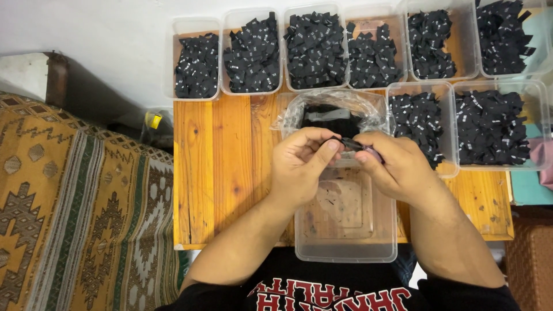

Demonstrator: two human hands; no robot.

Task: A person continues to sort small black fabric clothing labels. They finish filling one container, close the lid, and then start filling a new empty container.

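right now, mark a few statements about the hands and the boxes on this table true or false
1. Both hands pinch a small black piece between them. True: the left hand and right hand meet on the small black piece.
2. The clear box nearest the person is full of black labels. False: that clear box holds almost nothing.
3. A clear plastic bag lies just beyond the hands. True.
4. The table is glass. False: the table is wooden planks.
5. A patterned rug lies to the left of the table. True.
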